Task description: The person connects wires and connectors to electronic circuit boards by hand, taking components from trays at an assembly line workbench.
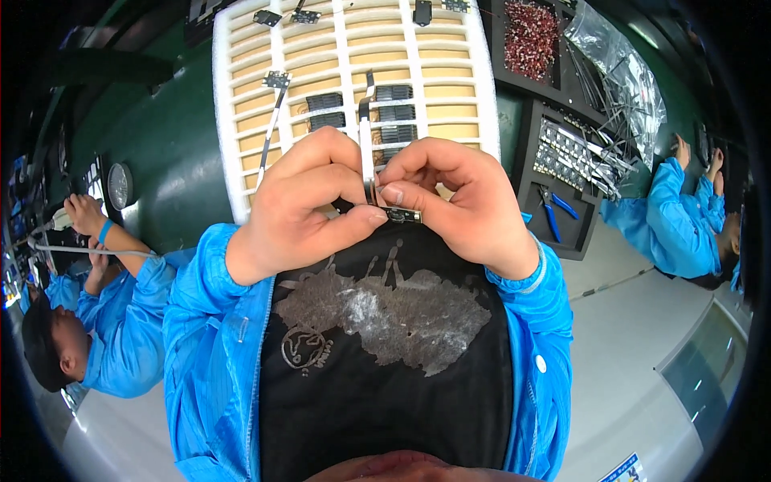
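Note:
Both my hands meet over the near edge of a white slotted foam tray (227, 145). My left hand (309, 210) is closed, thumb and forefinger pinching at the left end of a small black circuit board (408, 216). My right hand (462, 197) pinches where a flat ribbon cable (366, 149) joins the board. The cable stands up between my hands, white below and dark at its bent far end. Fingertips partly cover the join. Left of it, another ribbon cable with a small board (277, 79) lies across the tray.
Black parts (395, 112) fill several tray slots; small boards lie at its far end. To the right, dark trays hold red components (530, 40), circuit boards (562, 153) and blue-handled pliers (551, 217), beside a clear plastic bag (614, 64). Co-workers in blue sit at both sides.

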The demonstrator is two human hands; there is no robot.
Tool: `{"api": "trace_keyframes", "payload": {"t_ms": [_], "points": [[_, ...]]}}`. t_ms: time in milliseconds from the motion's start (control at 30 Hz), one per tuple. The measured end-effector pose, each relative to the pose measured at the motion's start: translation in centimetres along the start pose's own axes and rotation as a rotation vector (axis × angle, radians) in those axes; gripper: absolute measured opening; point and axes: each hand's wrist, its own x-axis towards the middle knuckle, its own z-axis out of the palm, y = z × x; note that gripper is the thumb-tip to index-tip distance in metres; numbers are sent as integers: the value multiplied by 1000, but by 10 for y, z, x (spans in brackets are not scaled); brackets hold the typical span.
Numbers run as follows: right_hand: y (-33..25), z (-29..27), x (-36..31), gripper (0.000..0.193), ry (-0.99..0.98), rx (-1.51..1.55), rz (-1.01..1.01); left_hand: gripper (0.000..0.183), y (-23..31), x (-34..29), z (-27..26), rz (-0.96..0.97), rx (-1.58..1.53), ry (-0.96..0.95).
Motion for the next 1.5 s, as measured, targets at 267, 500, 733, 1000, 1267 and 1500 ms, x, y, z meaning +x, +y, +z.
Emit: {"api": "trace_keyframes", "payload": {"t_ms": [267,500,733,1000,1267,1500], "points": [[4,3,1,12,193,-452,-491,15,6,1,2,-158,-89,-45],[13,1,-7,4,253,-65,-234,10,-7,-12,8,-383,-357,105],[13,5,-10,4,233,150,-170,12,-9,-9,9,-413,-338,95],[15,5,-8,7,226,-131,-291,15,-8,-10,11,-415,-329,111],[12,5,-10,10,232,-227,-358,17,-8,-10,12,-418,-302,109],[6,5,-9,10,211,-286,-317,18,-8,-11,11,-397,-245,108]]}}
